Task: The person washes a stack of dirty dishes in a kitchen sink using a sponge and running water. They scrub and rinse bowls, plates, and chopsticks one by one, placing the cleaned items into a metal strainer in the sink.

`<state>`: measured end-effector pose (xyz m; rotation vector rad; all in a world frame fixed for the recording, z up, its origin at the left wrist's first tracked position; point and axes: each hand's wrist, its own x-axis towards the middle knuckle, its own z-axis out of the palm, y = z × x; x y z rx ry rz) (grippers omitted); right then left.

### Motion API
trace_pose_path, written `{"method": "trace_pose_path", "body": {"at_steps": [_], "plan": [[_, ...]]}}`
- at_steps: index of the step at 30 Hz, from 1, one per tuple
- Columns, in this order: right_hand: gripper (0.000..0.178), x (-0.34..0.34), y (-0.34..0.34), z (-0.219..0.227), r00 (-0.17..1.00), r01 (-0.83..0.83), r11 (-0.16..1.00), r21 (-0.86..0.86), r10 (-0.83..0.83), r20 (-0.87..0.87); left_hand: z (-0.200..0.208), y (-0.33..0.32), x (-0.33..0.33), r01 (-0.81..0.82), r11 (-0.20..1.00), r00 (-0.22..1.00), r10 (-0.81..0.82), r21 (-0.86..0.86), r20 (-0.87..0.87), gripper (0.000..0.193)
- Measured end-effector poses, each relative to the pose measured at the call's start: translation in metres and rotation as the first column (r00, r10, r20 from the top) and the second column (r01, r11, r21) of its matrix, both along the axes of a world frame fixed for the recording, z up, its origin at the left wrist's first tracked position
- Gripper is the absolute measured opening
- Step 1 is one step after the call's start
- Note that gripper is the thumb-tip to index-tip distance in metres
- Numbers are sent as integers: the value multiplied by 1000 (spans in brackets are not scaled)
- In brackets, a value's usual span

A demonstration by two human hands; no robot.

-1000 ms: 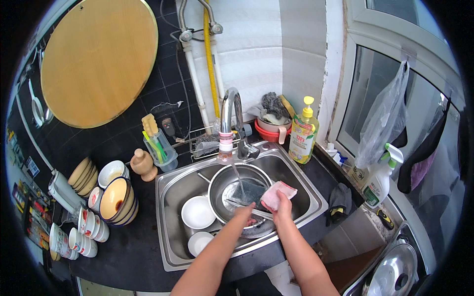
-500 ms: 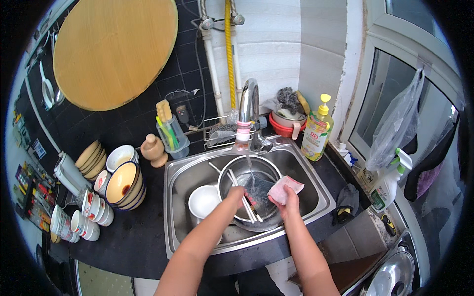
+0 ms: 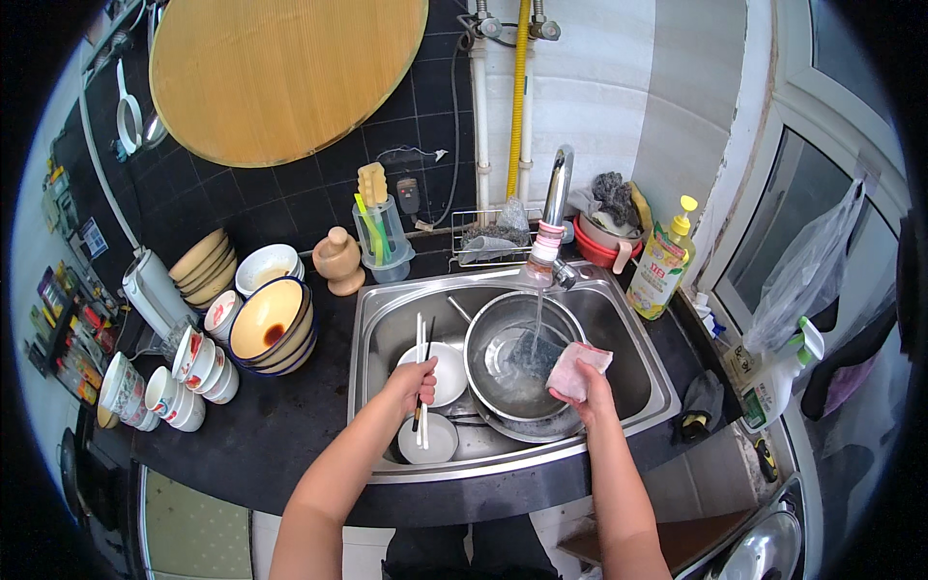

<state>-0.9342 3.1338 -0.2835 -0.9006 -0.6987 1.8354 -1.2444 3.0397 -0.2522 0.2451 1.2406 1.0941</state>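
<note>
My left hand [image 3: 414, 384] is closed around a bundle of chopsticks [image 3: 422, 333], some white and one dark, held upright over the left part of the steel sink [image 3: 371, 290]. Beneath them two white bowls [image 3: 450, 375] sit in the sink, one nearer me. My right hand [image 3: 592, 394] grips a folded pink cloth [image 3: 578, 367] at the right rim of a steel pot [image 3: 488, 338]. Water runs from the chrome faucet [image 3: 556, 193] into this pot, which holds some water. Under the pot, another metal vessel's rim shows.
Stacked bowls [image 3: 266, 324] and cups [image 3: 174, 396] crowd the left counter, beside a wooden jar [image 3: 338, 261] and a utensil holder [image 3: 389, 242]. Behind the sink's right corner are a red basket [image 3: 597, 249] and a yellow-topped soap bottle [image 3: 662, 266]. A grey glove-like item [image 3: 703, 401] lies at right.
My left hand has carried the chopsticks left, out of the pot, to above the bowls. My right hand stays by the pot's rim with the cloth. The whole view has shifted.
</note>
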Motion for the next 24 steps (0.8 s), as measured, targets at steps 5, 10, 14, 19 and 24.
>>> {"method": "trace_pose_path", "body": {"at_steps": [5,10,14,19,24], "plan": [[47,-10,-19,13,981,-111,990,88,95,166,-17,-23,4,-96,989,972,69,110,225,14],[53,-62,-50,52,885,-308,860,408,100,456,-7,-32,17,79,966,965,-136,245,223,16],[57,-133,-63,33,772,-543,514,663,-3,635,8,-31,33,188,944,978,-206,270,41,18],[59,-184,-73,31,721,-513,571,641,-119,683,26,-44,34,358,891,905,-257,278,-338,14],[56,-192,-37,40,666,-367,542,756,-414,620,29,-65,39,348,904,919,-276,249,-282,5]]}}
